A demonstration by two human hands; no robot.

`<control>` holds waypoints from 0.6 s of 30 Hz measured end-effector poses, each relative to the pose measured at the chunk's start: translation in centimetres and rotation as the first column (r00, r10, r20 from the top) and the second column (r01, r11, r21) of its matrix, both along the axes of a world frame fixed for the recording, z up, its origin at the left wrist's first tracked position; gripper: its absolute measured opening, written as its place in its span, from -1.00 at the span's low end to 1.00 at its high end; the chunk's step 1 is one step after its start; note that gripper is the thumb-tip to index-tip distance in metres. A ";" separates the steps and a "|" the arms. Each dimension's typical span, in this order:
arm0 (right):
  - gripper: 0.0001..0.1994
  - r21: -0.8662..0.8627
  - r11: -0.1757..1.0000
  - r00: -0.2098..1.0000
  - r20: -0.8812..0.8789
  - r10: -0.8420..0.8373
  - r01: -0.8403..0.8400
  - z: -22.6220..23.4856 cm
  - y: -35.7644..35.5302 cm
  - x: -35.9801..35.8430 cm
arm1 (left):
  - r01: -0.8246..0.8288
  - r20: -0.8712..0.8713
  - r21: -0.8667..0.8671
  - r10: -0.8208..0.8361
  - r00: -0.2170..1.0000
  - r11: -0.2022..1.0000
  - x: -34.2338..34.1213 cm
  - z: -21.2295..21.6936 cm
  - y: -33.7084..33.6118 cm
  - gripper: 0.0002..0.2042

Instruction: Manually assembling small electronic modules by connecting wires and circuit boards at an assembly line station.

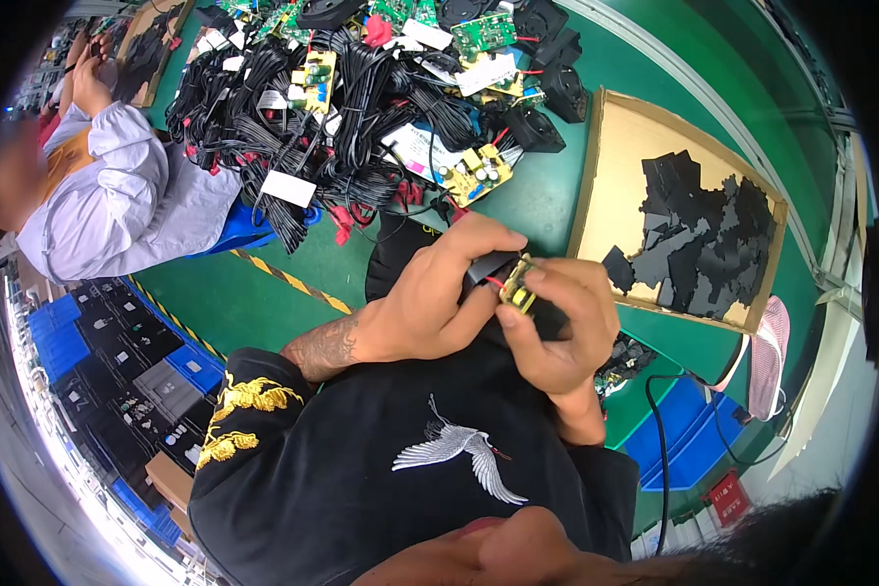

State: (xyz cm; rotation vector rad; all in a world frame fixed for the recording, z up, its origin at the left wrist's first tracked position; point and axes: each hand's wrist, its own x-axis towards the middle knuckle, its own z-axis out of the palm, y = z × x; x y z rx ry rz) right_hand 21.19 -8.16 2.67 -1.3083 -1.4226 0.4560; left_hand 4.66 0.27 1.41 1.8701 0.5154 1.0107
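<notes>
Left hand [428, 301] fingers gripping black part [491, 265], right hand [574, 327] pinching small circuit board [519, 291]. Tip: hold board by edges, leave red wire [494, 281] slack.

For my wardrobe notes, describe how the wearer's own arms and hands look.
The left hand and right hand are ungloved. Dark tattooing marks the left forearm. The left sleeve is black with golden-yellow embroidery; the visible right sleeve is black.
</notes>
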 end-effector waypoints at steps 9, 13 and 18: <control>-0.79 -0.032 0.995 0.977 0.195 -0.090 0.098 1.4 0.8 1.9 | 0.192 0.007 -0.778 -0.297 0.955 0.599 -2.0 3.1 1.8 -0.64; -0.82 -0.456 0.888 0.994 -0.112 0.009 -0.060 3.3 1.0 3.1 | 0.292 0.133 -0.911 -0.461 0.877 0.292 -2.9 4.5 3.2 -0.71; -0.84 -0.557 0.823 0.986 -0.165 0.021 -0.111 3.2 1.2 2.9 | 0.559 0.478 -0.828 -0.471 0.742 0.040 -3.1 3.1 3.5 -0.65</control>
